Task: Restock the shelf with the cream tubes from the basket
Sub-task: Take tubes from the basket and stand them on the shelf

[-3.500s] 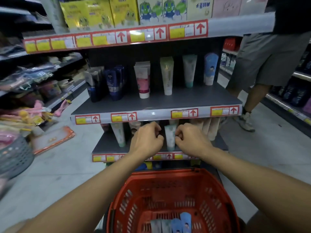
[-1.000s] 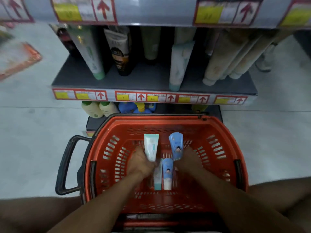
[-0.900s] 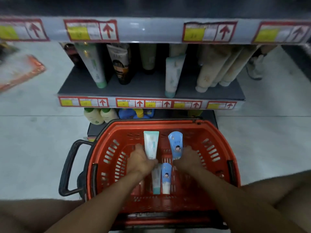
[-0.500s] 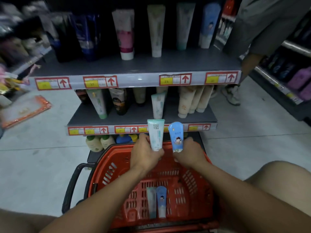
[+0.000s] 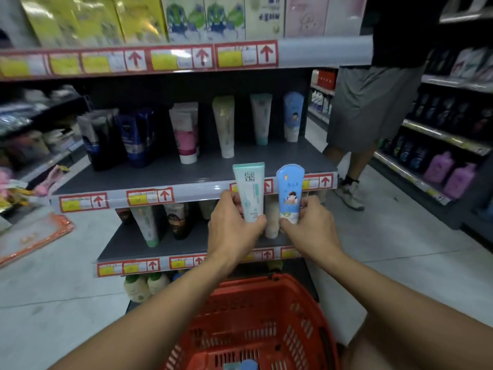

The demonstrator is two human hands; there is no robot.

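My left hand point(image 5: 232, 227) grips a pale green cream tube point(image 5: 249, 190) upright by its lower end. My right hand point(image 5: 311, 228) grips a blue cream tube point(image 5: 289, 190) with a cartoon child on it, also upright. Both tubes are held side by side in front of the edge of the grey middle shelf point(image 5: 165, 172). On that shelf, further back, stand a matching green tube point(image 5: 261, 117) and a matching blue tube point(image 5: 293, 116). The red basket point(image 5: 256, 321) sits below my arms, with two more tubes point(image 5: 241, 365) showing at its near end.
Dark, pink and pale tubes point(image 5: 184, 132) stand on the middle shelf's left and centre. The lower shelf point(image 5: 128, 244) holds more tubes. A person point(image 5: 373, 102) in grey shorts stands just right of the shelf. Side shelves flank the aisle.
Both hands took one tube each out of the basket and raised them from basket level up to the front edge of the middle shelf. My view tilted upward.
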